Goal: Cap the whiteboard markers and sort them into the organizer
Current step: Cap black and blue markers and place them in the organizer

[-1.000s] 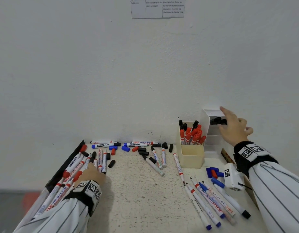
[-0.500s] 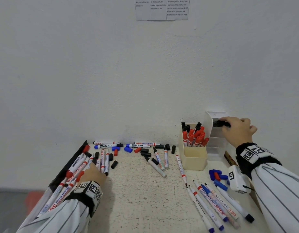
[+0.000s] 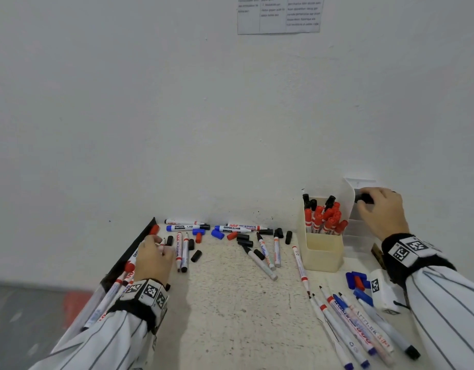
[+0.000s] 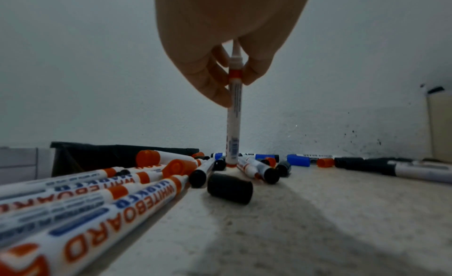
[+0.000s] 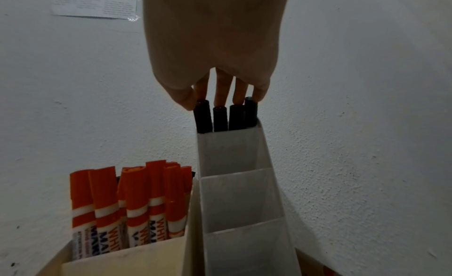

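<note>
Both hands are busy at opposite sides of the tabletop (image 3: 230, 316). On the left, the left hand (image 3: 153, 259) pinches an uncapped red-banded marker (image 4: 233, 115) between thumb and fingers near its nib end, holding it upright with its tail on the surface among the loose markers by the left edge. At the back right corner, the right hand (image 3: 384, 210) reaches over the white tiered organizer (image 5: 232, 193), its fingertips (image 5: 221, 103) pressing down on the tops of four black-capped markers (image 5: 225, 116) standing in the highest, rearmost compartment; the fingers are fairly straight, not wrapped round anything. Just left of the organizer, touching it, a cream box (image 3: 321, 252) holds red-capped markers (image 5: 137, 199) upright.

Open surface lies in the middle and toward the near edge, between the left pile and a fan of uncapped markers (image 3: 356, 329) at the near right. Loose caps (image 3: 243, 237), black, blue and red, lie scattered along the back edge by the wall.

Barrels on the left read "WHITEBOARD MARKER"; one at the back reads "WHITE BOARD MARKER". A printed sheet (image 3: 278, 14) on the wall is too small to read.
</note>
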Available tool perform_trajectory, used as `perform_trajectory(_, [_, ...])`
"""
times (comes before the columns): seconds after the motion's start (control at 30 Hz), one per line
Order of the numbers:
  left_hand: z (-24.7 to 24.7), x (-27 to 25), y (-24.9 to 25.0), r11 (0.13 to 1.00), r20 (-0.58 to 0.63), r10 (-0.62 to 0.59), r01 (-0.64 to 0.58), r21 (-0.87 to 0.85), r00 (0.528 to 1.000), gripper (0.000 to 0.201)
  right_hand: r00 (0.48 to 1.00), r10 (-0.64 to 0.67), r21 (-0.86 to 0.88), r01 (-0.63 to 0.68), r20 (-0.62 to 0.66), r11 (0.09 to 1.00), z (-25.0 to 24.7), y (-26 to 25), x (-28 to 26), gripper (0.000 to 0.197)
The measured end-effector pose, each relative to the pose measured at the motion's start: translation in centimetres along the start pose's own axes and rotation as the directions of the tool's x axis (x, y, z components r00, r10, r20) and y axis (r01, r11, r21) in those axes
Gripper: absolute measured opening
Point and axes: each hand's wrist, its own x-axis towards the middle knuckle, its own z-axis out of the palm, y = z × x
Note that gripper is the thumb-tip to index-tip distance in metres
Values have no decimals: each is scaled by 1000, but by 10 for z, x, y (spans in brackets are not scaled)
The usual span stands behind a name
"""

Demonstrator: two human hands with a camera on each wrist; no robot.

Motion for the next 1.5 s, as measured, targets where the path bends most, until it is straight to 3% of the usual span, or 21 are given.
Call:
perform_trajectory(0.17, [-7, 1, 7, 968, -151, -1, -37, -249, 988, 24, 999, 26, -72, -29, -39, 997, 0, -5, -4, 27])
perform_trajectory(0.27, [-9, 0, 17, 930, -170, -21, -43, -364, 985, 28, 999, 15, -44, -17, -44, 999, 1, -6, -6, 28])
perform_trajectory(0.4, [-1, 5, 23, 869, -91, -61, 8, -494, 994, 33, 994, 7, 37, -3, -108, 999, 3, -20, -9, 26])
perform_trajectory(0.5, [3, 3, 27, 873, 4, -66, 60, -485, 998, 30, 987, -56, 116, 74, -148, 990, 5, -50, -13, 18])
perform_trajectory(0.6, [10, -7, 29, 908, 146, -50, 106, -406, 988, 33, 990, -113, 266, 133, -87, 955, 14, -80, -20, 14])
perform_trajectory(0.67, [13, -14, 25, 928, 222, -60, 136, -347, 973, 33, 993, -111, 386, 86, 43, 919, 23, -98, -27, 15])
perform_trajectory(0.73, [14, -19, 19, 925, 294, -115, 210, -316, 949, 31, 956, -126, 417, 5, 263, 909, 36, -113, -36, 16])
perform_trajectory(0.77, [15, -20, 15, 918, 325, -150, 254, -306, 934, 30, 909, -150, 393, -16, 388, 919, 46, -118, -41, 16])
perform_trajectory(0.87, [14, -23, 5, 880, 386, -254, 378, -289, 887, 28, 702, -165, 290, -62, 693, 955, 80, -137, -54, 20])
perform_trajectory(0.93, [15, -22, 1, 870, 401, -281, 408, -277, 872, 31, 583, -121, 185, -52, 804, 981, 103, -150, -61, 31])
perform_trajectory(1.0, [17, -19, -3, 883, 420, -268, 395, -253, 867, 37, 523, -83, 88, 16, 848, 996, 125, -160, -65, 39])
perform_trajectory(1.1, [20, -16, -6, 889, 445, -282, 406, -212, 850, 41, 513, -98, 48, 110, 853, 993, 159, -174, -66, 42])
perform_trajectory(1.2, [28, -12, -9, 877, 461, -292, 427, -220, 838, 45, 521, -26, -119, 242, 853, 963, 183, -184, -67, 54])
perform_trajectory(1.37, [38, -5, -8, 844, 484, -307, 470, -260, 819, 39, 520, 45, -227, 292, 853, 929, 202, -190, -67, 55])
perform_trajectory(1.5, [44, -4, -8, 848, 493, -294, 461, -260, 819, 35, 559, 55, -278, 322, 827, 905, 213, -193, -67, 50])
